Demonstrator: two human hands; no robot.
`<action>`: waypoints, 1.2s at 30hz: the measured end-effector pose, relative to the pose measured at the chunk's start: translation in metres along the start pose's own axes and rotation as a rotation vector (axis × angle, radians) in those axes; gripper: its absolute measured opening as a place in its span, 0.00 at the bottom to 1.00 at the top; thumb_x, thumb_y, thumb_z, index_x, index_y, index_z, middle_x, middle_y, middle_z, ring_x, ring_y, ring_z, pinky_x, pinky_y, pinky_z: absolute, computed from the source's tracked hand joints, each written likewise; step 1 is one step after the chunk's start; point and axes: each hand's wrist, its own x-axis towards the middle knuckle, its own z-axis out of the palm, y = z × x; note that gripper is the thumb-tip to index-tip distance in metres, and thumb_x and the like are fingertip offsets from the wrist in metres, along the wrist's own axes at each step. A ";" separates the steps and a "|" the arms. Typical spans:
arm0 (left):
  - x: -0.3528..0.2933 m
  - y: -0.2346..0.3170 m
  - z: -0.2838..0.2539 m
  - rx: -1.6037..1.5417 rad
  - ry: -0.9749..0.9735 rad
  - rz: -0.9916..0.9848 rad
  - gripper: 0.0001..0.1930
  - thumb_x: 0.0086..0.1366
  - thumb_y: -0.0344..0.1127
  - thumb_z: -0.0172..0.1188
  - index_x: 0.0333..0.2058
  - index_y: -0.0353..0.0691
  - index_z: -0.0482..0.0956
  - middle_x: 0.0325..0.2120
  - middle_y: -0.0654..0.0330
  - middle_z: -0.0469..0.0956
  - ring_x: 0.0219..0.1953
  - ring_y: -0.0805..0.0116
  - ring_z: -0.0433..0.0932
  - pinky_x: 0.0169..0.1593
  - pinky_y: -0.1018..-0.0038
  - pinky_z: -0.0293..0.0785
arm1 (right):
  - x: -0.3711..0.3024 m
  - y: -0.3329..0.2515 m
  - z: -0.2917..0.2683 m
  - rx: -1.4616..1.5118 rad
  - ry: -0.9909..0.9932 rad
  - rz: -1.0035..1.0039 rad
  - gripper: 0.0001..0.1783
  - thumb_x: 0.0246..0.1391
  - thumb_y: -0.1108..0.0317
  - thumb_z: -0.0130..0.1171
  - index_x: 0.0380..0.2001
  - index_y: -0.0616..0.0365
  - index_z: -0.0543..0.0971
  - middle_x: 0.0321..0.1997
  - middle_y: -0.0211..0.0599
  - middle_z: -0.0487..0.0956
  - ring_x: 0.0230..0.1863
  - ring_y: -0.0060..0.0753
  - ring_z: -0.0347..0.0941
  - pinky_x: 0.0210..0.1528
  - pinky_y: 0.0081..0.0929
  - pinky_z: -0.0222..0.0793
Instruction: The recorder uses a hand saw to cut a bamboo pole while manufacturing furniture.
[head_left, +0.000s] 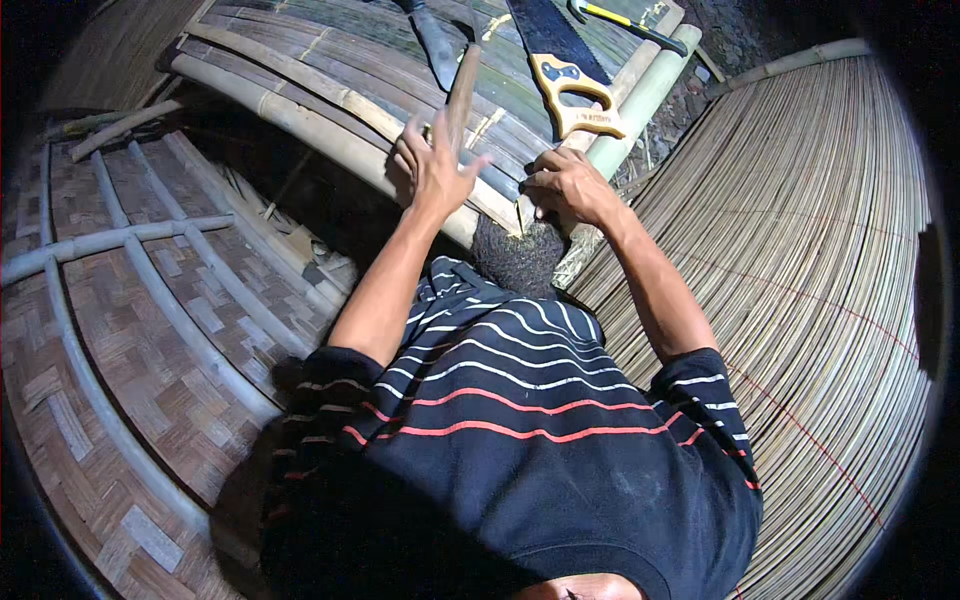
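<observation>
The wooden handle (462,100) is over the bamboo counter (370,60), its near end by my left grip (437,176), fingers spread loosely, probably so it sits within reach. My right grip (573,188) curls at the near edge; I cannot tell whether it pinches anything.

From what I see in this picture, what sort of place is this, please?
Probably a simple bamboo-built home or work shelter: there is a woven panel with pole ribs, and a slatted bamboo platform bearing a handsaw and a hammer.
</observation>
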 end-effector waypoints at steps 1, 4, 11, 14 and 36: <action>-0.009 0.003 -0.014 0.005 -0.055 0.189 0.47 0.51 0.50 0.78 0.67 0.48 0.65 0.68 0.37 0.58 0.69 0.37 0.58 0.68 0.42 0.55 | 0.001 -0.002 -0.004 0.002 -0.005 -0.005 0.18 0.48 0.61 0.70 0.45 0.48 0.87 0.45 0.35 0.79 0.52 0.44 0.74 0.58 0.41 0.68; -0.024 -0.014 -0.014 -0.015 -0.276 0.434 0.53 0.41 0.47 0.83 0.69 0.61 0.69 0.70 0.45 0.59 0.72 0.43 0.57 0.72 0.46 0.50 | 0.001 -0.012 -0.016 0.037 0.007 -0.039 0.17 0.52 0.61 0.68 0.46 0.49 0.87 0.47 0.35 0.79 0.53 0.44 0.74 0.60 0.41 0.67; -0.021 -0.037 0.010 0.049 -0.290 0.839 0.27 0.54 0.47 0.74 0.54 0.56 0.83 0.64 0.60 0.71 0.74 0.56 0.57 0.69 0.44 0.52 | -0.003 -0.011 -0.009 -0.036 0.017 -0.062 0.21 0.52 0.61 0.65 0.51 0.49 0.83 0.50 0.34 0.77 0.56 0.41 0.71 0.65 0.42 0.63; -0.028 -0.040 0.018 0.076 -0.225 0.865 0.24 0.56 0.47 0.73 0.52 0.55 0.84 0.60 0.62 0.74 0.74 0.58 0.57 0.69 0.42 0.51 | -0.003 -0.002 0.001 -0.069 0.023 -0.091 0.22 0.53 0.61 0.63 0.52 0.50 0.82 0.50 0.35 0.76 0.56 0.42 0.71 0.66 0.43 0.63; -0.018 -0.029 0.006 -0.056 -0.390 0.793 0.25 0.56 0.49 0.73 0.52 0.52 0.85 0.54 0.63 0.78 0.71 0.55 0.61 0.69 0.48 0.52 | -0.001 -0.020 -0.011 0.136 0.108 0.102 0.17 0.52 0.65 0.70 0.46 0.54 0.87 0.49 0.40 0.80 0.53 0.47 0.73 0.60 0.42 0.68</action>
